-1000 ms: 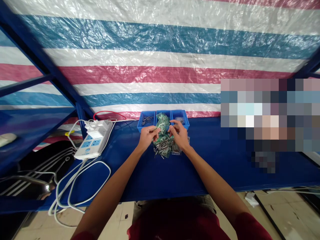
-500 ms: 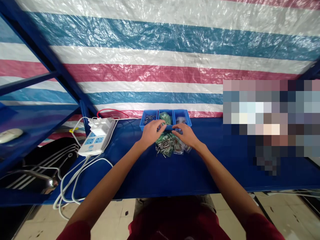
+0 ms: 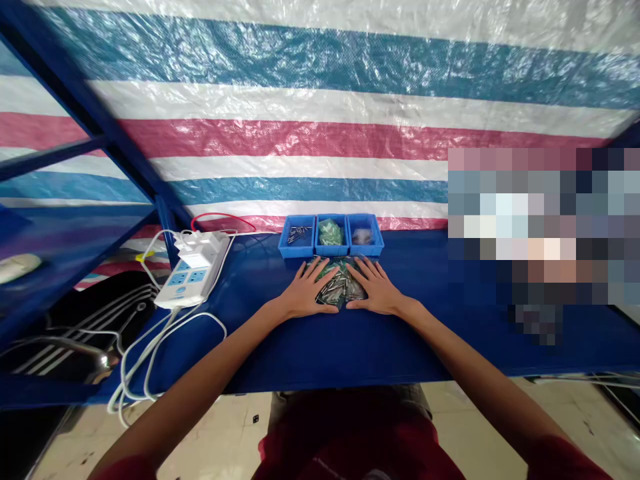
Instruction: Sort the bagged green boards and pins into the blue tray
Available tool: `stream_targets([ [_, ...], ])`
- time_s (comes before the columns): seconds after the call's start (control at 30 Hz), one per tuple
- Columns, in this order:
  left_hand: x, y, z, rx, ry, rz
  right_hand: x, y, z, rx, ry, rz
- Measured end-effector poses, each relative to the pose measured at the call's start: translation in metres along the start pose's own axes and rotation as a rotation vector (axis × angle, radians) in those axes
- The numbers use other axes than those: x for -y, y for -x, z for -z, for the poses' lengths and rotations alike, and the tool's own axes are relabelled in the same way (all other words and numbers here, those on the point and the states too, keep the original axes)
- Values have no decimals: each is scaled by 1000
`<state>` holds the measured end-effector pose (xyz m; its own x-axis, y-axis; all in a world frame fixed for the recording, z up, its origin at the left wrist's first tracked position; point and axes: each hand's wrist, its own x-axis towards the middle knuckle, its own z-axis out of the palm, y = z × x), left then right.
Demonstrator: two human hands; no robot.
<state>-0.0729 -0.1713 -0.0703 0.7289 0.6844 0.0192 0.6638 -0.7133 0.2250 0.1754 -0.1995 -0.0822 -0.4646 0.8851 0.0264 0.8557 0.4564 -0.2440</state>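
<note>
A pile of thin metal pins and small plastic packets lies on the blue table. My left hand rests against its left side with fingers spread. On the right side, my right hand is spread the same way, so the pile sits between both palms and is partly covered. Just behind stand three blue bins in a row. The left bin has loose metal pins in it, the middle bin green plastic packets, and the right bin clear packets.
A white power strip with plugged-in adapters stands on the left of the table, its white cables looping over the front edge. A striped plastic sheet hangs behind. The right side is blurred out by large pixels.
Both hands have moved back from the bins' front edge toward me and spread open around the pile. The pile is now more compact, and the bins are uncovered.
</note>
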Motion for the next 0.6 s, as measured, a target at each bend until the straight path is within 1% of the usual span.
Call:
stream_targets([
  [0.13,10,1,1,-18,1,9,21,-5,3,37,22,-78],
  [0.27,23,3,1,-30,-5,-6,35,-13,1,32,11,-115],
  [0.47,34,4,3,-37,-1,-82,48,-24,-13,-47,-5,-172],
  [0.6,36,2,3,-2,-17,-96,53,-28,-19,-92,-4,-201],
])
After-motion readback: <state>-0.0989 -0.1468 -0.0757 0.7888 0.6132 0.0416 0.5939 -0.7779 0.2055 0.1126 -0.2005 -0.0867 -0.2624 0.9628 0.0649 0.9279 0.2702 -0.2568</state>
